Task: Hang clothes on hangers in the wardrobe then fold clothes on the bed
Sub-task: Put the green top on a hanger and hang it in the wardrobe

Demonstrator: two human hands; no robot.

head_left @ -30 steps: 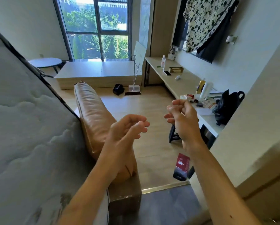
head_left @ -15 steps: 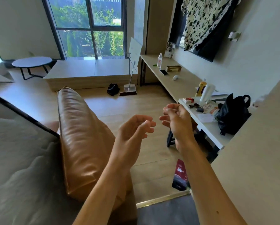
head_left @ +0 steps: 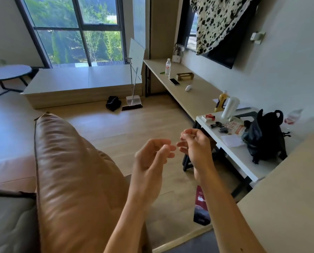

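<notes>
Holding nothing in either hand. Your left grip [head_left: 150, 157] and right grip [head_left: 194, 145] are raised over the wooden floor [head_left: 134, 125], fingers loosely curled and half open, palms turned toward each other. The fingertips come very near; whether they touch cannot be told.

Change from one second ago: the grey quilted mattress [head_left: 6, 225], which filled the left side then, now shows only in the lower left corner. The tan leather cushion [head_left: 70, 170] takes up more of the view beside your left forearm. The round table [head_left: 8, 73], only partly seen before, is now in view at far left. Both grips keep the same loose curl.

Task item: the black-spotted garment [head_left: 218, 21] hangs at upper right, draped over a dark wall screen [head_left: 223, 52], well apart from both grips.

Also noted: a long wooden desk [head_left: 189, 92] runs along the right wall, and a white desk [head_left: 234, 152] carries a black backpack [head_left: 263, 137]. A broom [head_left: 132, 105] stands by the window platform.
</notes>
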